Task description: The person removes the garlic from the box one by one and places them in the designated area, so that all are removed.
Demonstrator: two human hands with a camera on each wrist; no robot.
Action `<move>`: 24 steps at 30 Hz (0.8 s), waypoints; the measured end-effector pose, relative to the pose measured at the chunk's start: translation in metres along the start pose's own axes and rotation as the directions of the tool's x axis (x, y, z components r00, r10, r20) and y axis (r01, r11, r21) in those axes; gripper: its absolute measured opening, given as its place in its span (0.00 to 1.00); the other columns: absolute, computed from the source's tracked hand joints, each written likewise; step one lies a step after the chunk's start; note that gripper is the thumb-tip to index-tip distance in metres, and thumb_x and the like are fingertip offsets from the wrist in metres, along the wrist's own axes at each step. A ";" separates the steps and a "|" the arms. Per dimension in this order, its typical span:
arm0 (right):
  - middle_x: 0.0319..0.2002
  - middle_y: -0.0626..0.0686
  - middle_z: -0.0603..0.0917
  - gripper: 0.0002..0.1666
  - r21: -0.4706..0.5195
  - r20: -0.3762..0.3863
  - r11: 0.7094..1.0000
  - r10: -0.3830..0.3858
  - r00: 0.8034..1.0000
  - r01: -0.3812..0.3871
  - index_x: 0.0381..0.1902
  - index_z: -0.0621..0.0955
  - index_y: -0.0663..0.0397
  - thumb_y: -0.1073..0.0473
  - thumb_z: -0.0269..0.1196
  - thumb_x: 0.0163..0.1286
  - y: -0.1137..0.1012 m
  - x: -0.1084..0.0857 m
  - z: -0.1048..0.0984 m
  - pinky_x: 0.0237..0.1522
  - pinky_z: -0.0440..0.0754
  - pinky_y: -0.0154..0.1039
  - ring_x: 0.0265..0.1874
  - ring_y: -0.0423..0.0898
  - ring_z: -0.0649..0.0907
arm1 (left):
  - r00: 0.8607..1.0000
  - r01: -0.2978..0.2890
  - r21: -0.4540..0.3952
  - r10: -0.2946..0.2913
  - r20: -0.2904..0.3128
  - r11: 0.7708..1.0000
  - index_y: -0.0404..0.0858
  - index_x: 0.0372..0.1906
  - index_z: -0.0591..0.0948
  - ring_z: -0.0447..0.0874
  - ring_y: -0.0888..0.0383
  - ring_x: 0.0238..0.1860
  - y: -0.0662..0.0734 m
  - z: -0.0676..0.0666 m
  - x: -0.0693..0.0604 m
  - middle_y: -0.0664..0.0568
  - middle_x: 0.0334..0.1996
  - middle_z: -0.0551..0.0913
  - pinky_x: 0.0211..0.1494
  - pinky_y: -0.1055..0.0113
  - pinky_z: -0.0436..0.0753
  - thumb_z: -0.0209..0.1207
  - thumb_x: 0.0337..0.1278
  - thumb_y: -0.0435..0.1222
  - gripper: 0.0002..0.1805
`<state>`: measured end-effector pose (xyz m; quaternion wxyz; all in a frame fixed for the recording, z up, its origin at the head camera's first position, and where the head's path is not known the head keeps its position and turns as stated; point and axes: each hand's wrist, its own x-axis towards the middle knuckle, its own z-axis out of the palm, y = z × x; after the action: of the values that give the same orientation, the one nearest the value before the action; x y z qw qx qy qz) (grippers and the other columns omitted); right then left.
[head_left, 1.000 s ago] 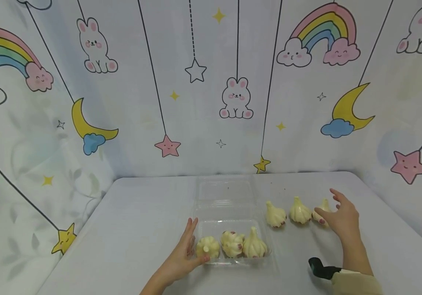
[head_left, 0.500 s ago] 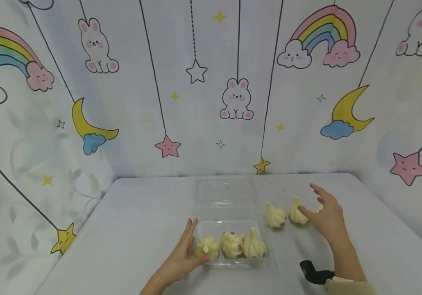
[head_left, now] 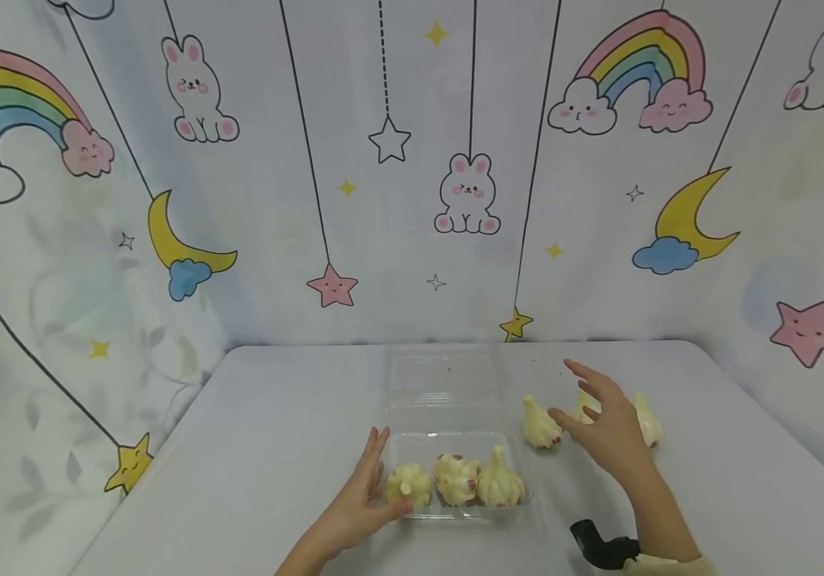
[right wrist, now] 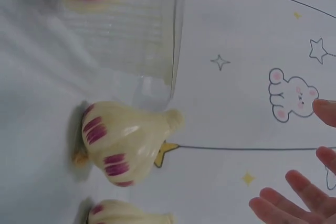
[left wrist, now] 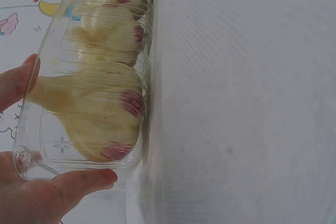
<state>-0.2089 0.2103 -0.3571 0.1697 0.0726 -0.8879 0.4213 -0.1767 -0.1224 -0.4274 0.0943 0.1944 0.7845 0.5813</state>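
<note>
A clear plastic clamshell container (head_left: 466,433) stands with its lid (head_left: 444,379) folded back. Inside are three garlic bulbs in a row: left (head_left: 410,484), middle (head_left: 458,478), right (head_left: 502,482). My left hand (head_left: 350,508) holds the container's front left corner between thumb and fingers. My right hand (head_left: 610,428) is spread with nothing in it, beside a garlic bulb (head_left: 539,424) on the table. Behind it a second bulb (head_left: 585,404) is partly hidden; a third (head_left: 646,420) shows to its right. In the right wrist view the nearest loose bulb (right wrist: 126,140) lies apart from the container.
The white table (head_left: 282,416) reaches back to a cloth backdrop (head_left: 390,232) printed with rabbits, stars and rainbows. A black strap-like piece (head_left: 602,548) juts from my right wrist. Small dark specks dot the table behind the loose bulbs.
My right hand has moved left, from the rightmost loose bulb past the middle one toward the left one. That rightmost bulb now shows again. The left hand and container have kept their place.
</note>
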 end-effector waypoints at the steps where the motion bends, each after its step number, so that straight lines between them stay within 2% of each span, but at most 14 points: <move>1: 0.63 0.62 0.63 0.42 0.016 0.015 1.000 -0.008 1.000 0.008 0.66 0.64 0.53 0.62 0.68 0.55 -0.002 -0.001 0.001 0.49 0.73 0.59 0.59 0.64 0.67 | 1.000 0.001 0.000 -0.001 0.001 1.000 0.41 0.72 0.39 0.40 0.25 0.63 0.000 0.000 0.000 0.34 0.68 0.24 0.59 0.37 0.58 0.64 0.51 0.40 0.53; 5: 0.63 0.61 0.63 0.41 0.063 0.084 0.998 -0.017 0.996 0.012 0.66 0.64 0.51 0.57 0.68 0.55 -0.008 -0.003 0.006 0.50 0.72 0.59 0.60 0.63 0.66 | 1.000 0.005 -0.002 -0.005 0.006 1.000 0.41 0.72 0.38 0.40 0.25 0.63 0.000 0.001 0.000 0.34 0.68 0.24 0.59 0.37 0.57 0.64 0.51 0.41 0.53; 8: 0.63 0.59 0.63 0.41 0.091 0.122 0.996 -0.022 0.992 0.010 0.65 0.65 0.49 0.57 0.69 0.54 -0.012 -0.004 0.014 0.51 0.73 0.58 0.60 0.62 0.66 | 1.000 0.006 -0.003 -0.006 0.003 1.000 0.40 0.72 0.38 0.40 0.25 0.63 0.001 0.000 0.000 0.34 0.68 0.24 0.59 0.37 0.58 0.64 0.51 0.41 0.54; 12: 0.63 0.58 0.63 0.40 0.154 0.167 0.987 -0.064 0.984 0.039 0.64 0.66 0.48 0.58 0.69 0.54 -0.017 -0.006 0.026 0.51 0.73 0.58 0.60 0.61 0.66 | 1.000 0.008 -0.008 -0.009 -0.006 1.000 0.40 0.72 0.39 0.40 0.25 0.63 0.002 0.000 -0.001 0.34 0.68 0.24 0.59 0.37 0.57 0.65 0.50 0.39 0.54; 15: 0.62 0.58 0.65 0.40 0.194 0.183 0.978 -0.107 0.977 0.071 0.63 0.67 0.48 0.60 0.70 0.53 -0.021 -0.007 0.034 0.51 0.73 0.58 0.60 0.62 0.66 | 1.000 0.005 -0.004 -0.005 -0.008 1.000 0.40 0.72 0.39 0.40 0.25 0.63 0.002 0.000 -0.002 0.33 0.68 0.25 0.59 0.37 0.58 0.65 0.50 0.39 0.54; 20: 0.61 0.54 0.67 0.40 0.223 0.199 0.972 -0.122 0.973 0.076 0.62 0.69 0.47 0.62 0.71 0.50 -0.028 -0.008 0.045 0.51 0.74 0.54 0.60 0.60 0.68 | 1.000 -0.005 0.001 0.005 -0.007 1.000 0.39 0.72 0.39 0.41 0.25 0.63 0.001 0.000 -0.001 0.33 0.68 0.25 0.59 0.38 0.58 0.65 0.50 0.39 0.54; 24: 0.61 0.53 0.68 0.40 0.236 0.228 0.966 -0.156 0.961 0.101 0.62 0.69 0.46 0.61 0.71 0.50 -0.032 -0.008 0.055 0.52 0.74 0.53 0.59 0.59 0.69 | 1.000 -0.006 -0.006 0.006 -0.007 1.000 0.40 0.72 0.39 0.41 0.26 0.63 0.001 0.000 -0.001 0.33 0.68 0.25 0.60 0.39 0.57 0.65 0.50 0.39 0.54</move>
<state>-0.2062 0.1474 -0.3690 0.0767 0.2003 -0.8427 0.4938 -0.1761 -0.1223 -0.4270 0.0904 0.1942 0.7826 0.5846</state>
